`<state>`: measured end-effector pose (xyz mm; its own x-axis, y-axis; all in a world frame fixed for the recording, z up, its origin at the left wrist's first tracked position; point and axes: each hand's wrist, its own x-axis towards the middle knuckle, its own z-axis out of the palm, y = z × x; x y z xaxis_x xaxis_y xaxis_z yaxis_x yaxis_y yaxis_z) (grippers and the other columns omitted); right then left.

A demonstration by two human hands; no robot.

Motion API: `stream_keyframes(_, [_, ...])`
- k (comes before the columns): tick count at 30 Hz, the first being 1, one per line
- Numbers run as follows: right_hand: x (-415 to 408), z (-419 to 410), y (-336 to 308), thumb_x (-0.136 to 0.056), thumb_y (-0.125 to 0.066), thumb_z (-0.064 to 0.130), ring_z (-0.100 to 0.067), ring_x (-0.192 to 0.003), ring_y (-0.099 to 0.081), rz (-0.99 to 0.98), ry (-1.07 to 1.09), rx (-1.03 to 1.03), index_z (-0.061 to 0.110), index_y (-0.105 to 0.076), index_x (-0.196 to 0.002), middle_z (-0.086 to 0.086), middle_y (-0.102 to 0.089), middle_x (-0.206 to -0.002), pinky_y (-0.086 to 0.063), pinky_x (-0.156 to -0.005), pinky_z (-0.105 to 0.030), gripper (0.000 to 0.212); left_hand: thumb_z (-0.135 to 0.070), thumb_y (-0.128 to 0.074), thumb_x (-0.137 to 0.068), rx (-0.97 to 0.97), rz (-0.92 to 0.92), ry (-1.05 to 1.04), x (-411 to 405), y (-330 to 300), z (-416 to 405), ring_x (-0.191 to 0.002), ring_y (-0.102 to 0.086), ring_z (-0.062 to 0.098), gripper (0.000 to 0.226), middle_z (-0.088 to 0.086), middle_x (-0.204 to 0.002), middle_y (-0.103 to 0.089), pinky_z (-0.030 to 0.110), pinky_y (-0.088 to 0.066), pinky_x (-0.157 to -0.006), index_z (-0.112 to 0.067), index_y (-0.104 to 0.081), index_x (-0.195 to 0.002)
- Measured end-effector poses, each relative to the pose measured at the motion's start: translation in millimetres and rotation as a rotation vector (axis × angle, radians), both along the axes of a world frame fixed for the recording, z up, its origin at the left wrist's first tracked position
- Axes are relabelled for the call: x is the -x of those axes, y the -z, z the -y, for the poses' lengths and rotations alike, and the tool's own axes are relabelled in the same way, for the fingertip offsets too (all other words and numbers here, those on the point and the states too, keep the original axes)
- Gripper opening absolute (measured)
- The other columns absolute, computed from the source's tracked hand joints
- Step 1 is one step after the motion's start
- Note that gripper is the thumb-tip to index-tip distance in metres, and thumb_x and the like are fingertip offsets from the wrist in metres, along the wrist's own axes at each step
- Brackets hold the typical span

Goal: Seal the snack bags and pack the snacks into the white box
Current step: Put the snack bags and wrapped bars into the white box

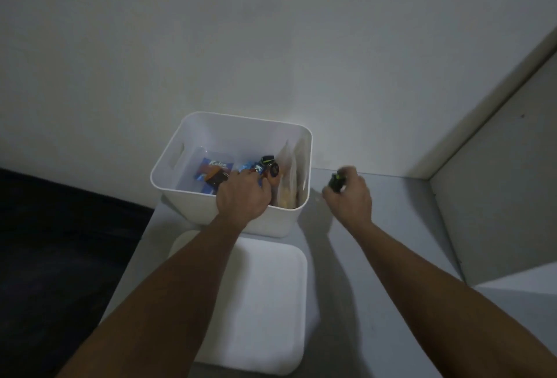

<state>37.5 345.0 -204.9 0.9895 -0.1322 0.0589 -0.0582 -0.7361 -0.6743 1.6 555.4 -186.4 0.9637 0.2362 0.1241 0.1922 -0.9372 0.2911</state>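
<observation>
Body in view: two forearms and two hands, nothing else of the person.

Left hand [242,195], over the near rim of the box [247,117]: bare; the back of the hand shows, with knuckle ridges visible. Wrist bare.

Right hand [349,197], right of the box: bare, fingers motion-blurred, detail lost. Wrist bare.

Left forearm [168,284], nearer than the box: bare skin for its whole visible length, broad at the frame edge and tapering to the wrist.

Right forearm [437,281], near and right of the box: likewise bare and tapering.

Dim light; fine surface detail cannot be made out.
</observation>
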Motion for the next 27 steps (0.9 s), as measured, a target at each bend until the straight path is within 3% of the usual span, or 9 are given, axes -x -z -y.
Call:
stream_keyframes(3, [-15, -22, -39, -0.079, -0.066, 0.028, -0.026, -0.087, -0.062, 0.185, -0.077, -0.054, 0.025, -0.049, -0.116, -0.007, -0.055, -0.111, -0.050, -0.073, -0.033, 0.041, -0.024, -0.041, -0.094, 0.171, -0.003, 0.014, -3, 0, -6, -0.097, -0.063, 0.032, 0.029, 0.011, -0.105, -0.066, 0.042, -0.053, -0.083, -0.010, -0.066, -0.101])
stream_keyframes(6, [-21, -45, -53, -0.078, -0.066, 0.031, -0.026, -0.087, -0.062, 0.207, -0.246, 0.025, 0.027, -0.047, -0.117, -0.006, -0.054, -0.109, -0.055, -0.073, -0.039, 0.044, -0.013, -0.047, -0.092, 0.282, 0.070, 0.079, -1, -1, -17, -0.096, -0.063, 0.033, 0.024, 0.016, -0.103, -0.068, 0.038, -0.048, -0.086, -0.003, -0.068, -0.098])
stream_keyframes(8, [-22, -62, -54, -0.078, -0.067, 0.030, -0.027, -0.088, -0.062, 0.182, -0.327, 0.067, 0.027, -0.047, -0.120, -0.007, -0.055, -0.111, -0.051, -0.073, -0.034, 0.046, -0.016, -0.049, -0.090, 0.196, 0.112, 0.096, 3, -3, -29, -0.091, -0.064, 0.033, 0.025, 0.018, -0.096, -0.069, 0.038, -0.048, -0.082, -0.003, -0.070, -0.093])
stream_keyframes(11, [-20, -85, -50, -0.080, -0.068, 0.029, -0.030, -0.092, -0.061, 0.139, -0.403, 0.123, 0.027, -0.047, -0.124, -0.008, -0.055, -0.116, -0.050, -0.077, -0.033, 0.049, -0.037, -0.031, -0.086, -0.037, 0.092, 0.079, 10, 2, -53, -0.085, -0.063, 0.031, 0.050, 0.014, -0.085, -0.070, 0.040, -0.049, -0.082, -0.008, -0.071, -0.081])
stream_keyframes(16, [-18, -105, -46, -0.085, -0.066, 0.032, -0.031, -0.102, -0.060, 0.082, -0.441, 0.096, 0.026, -0.044, -0.133, -0.011, -0.055, -0.121, -0.051, -0.088, -0.040, 0.053, -0.041, -0.041, -0.095, -0.127, 0.086, 0.008, 26, 11, -83, -0.114, -0.054, 0.031, 0.038, 0.007, -0.114, -0.067, 0.055, -0.028, -0.106, -0.019, -0.070, -0.107])
stream_keyframes(21, [-8, -106, -43, -0.088, -0.062, 0.028, -0.029, -0.111, -0.058, 0.085, -0.344, 0.006, 0.020, -0.043, -0.137, -0.012, -0.056, -0.128, -0.049, -0.092, -0.042, 0.053, -0.037, -0.040, -0.094, -0.138, 0.251, 0.009, 47, 22, -107, -0.114, -0.057, 0.034, 0.042, 0.013, -0.106, -0.070, 0.059, -0.029, -0.106, -0.009, -0.072, -0.098])
stream_keyframes(24, [15, -96, -34, -0.088, -0.061, 0.022, -0.032, -0.115, -0.054, 0.252, -0.296, 0.017, 0.008, -0.051, -0.130, -0.014, -0.059, -0.126, -0.044, -0.096, -0.040, 0.045, -0.030, -0.045, -0.094, -0.197, 0.410, 0.029, 67, 37, -123, -0.119, -0.055, 0.036, 0.036, 0.018, -0.118, -0.065, 0.057, -0.031, -0.106, -0.004, -0.066, -0.107])
stream_keyframes(27, [43, -80, -11, -0.088, -0.061, 0.023, -0.031, -0.108, -0.052, 0.436, -0.191, 0.031, 0.004, -0.056, -0.116, -0.015, -0.059, -0.115, -0.040, -0.093, -0.039, 0.035, -0.029, -0.052, -0.090, -0.206, 0.438, -0.025, 91, 52, -133, -0.131, -0.044, 0.039, 0.055, 0.025, -0.140, -0.047, 0.056, -0.025, -0.110, 0.004, -0.047, -0.134])
